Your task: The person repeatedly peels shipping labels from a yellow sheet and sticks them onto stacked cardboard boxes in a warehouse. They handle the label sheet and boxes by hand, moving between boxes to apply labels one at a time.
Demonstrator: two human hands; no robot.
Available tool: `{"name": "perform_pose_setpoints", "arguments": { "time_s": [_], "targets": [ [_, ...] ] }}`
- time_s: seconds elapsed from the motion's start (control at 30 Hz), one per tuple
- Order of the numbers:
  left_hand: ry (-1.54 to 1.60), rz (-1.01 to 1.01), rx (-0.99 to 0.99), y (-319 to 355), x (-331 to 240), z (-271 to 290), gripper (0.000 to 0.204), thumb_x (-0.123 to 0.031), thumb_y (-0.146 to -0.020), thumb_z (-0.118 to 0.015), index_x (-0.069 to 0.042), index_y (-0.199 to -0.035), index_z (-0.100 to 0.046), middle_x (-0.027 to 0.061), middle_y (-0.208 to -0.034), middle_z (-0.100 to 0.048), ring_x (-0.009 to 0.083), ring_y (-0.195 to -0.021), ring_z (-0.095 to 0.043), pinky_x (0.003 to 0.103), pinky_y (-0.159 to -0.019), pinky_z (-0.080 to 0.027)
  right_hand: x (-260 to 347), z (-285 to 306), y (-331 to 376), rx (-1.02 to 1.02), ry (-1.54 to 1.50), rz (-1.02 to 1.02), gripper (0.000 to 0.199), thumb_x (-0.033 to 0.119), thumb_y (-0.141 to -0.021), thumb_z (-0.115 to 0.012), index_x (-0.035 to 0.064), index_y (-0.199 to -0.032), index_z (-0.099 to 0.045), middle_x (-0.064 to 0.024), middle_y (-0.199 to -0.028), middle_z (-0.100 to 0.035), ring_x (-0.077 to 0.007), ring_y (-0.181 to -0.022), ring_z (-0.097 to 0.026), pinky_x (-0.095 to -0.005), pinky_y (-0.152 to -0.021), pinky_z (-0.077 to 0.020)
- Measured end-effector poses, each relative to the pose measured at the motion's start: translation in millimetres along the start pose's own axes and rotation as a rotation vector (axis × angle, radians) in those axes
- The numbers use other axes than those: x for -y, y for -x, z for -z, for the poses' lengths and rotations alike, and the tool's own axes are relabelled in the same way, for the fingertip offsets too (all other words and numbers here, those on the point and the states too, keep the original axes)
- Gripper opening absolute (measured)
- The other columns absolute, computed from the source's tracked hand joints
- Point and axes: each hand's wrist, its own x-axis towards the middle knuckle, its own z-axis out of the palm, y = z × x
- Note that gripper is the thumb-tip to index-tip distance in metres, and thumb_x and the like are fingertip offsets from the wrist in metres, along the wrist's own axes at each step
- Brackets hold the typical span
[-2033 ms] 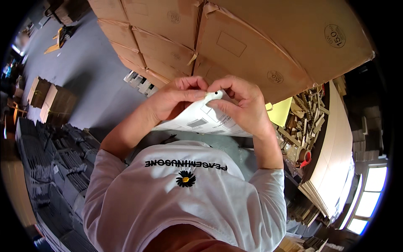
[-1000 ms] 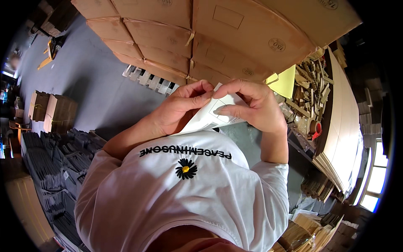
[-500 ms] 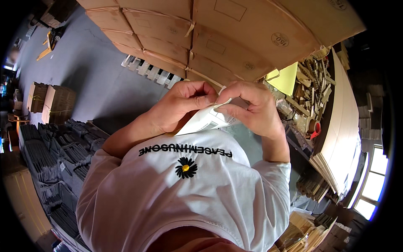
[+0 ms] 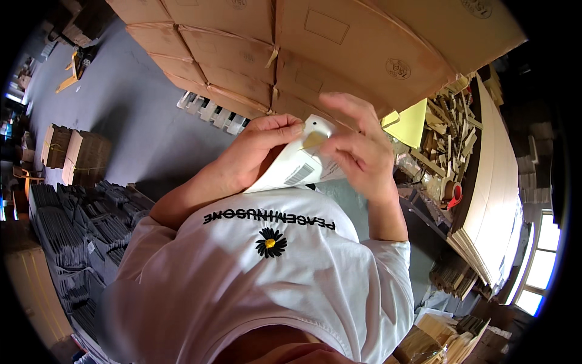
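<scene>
Close in front of my chest is a white paper label sheet (image 4: 280,171) with a printed barcode. It is tilted and bent, with a small dark spot near its far corner and a yellowish patch beside my right fingers. My left hand (image 4: 262,145) pinches the sheet's left edge between thumb and fingers. At the sheet's right side, my right hand (image 4: 364,145) has its thumb and fingers spread apart, slightly blurred. Its fingertips are next to the paper, and I see nothing gripped in them.
Large brown cartons (image 4: 327,36) rise just ahead on a pallet (image 4: 212,113). At right, a pile of wood scraps (image 4: 447,124), a red tape roll (image 4: 453,193) and stacked pale boards (image 4: 494,182). Folded dark sheets (image 4: 66,224) lie at left, near bundled cardboard (image 4: 86,159).
My right hand has let go of the sheet's far corner and its fingers have spread. More of the sheet now shows, including the corner and the barcode. My left hand still pinches it.
</scene>
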Motion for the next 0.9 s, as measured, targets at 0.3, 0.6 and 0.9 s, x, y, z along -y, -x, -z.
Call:
{"name": "perform_pose_setpoints", "arguments": {
  "time_s": [0.3, 0.6, 0.9],
  "targets": [
    [0.138, 0.011, -0.049, -8, -2, -1, 0.02, -0.015, -0.101, -0.054, 0.002, -0.11, -0.062, 0.0137, -0.102, -0.069, 0.0222, -0.09, -0.071, 0.034, -0.079, -0.06, 8, 15, -10, -0.023, 0.044, -0.035, 0.052, 0.02, -0.071, -0.085, 0.002, -0.116, -0.066, -0.0186, -0.14, -0.055, -0.0422, -0.132, -0.049, -0.0482, -0.105, -0.0438],
    [-0.649, -0.168, -0.033, -55, -10, 68, 0.02, -0.018, -0.099, -0.058, -0.002, -0.107, -0.067, 0.0029, -0.094, -0.067, 0.012, -0.091, -0.063, 0.027, -0.081, -0.05, 35, 37, -33, 0.151, 0.422, 0.32, 0.021, 0.008, -0.058, -0.074, 0.0101, -0.079, -0.069, -0.001, -0.089, -0.065, -0.0234, -0.086, -0.064, -0.0369, -0.063, -0.0481],
    [-0.3, -0.026, 0.132, -48, 5, 56, 0.022, -0.018, -0.097, -0.063, -0.002, -0.113, -0.06, 0.0035, -0.09, -0.065, 0.0097, -0.074, -0.062, 0.027, -0.063, -0.052, 94, 168, -247, -0.717, 0.525, 0.269, 0.021, 0.017, -0.087, -0.075, 0.0016, -0.082, -0.061, -0.0038, -0.071, -0.062, -0.0113, -0.062, -0.054, -0.0287, -0.058, -0.0456]
  ]
}}
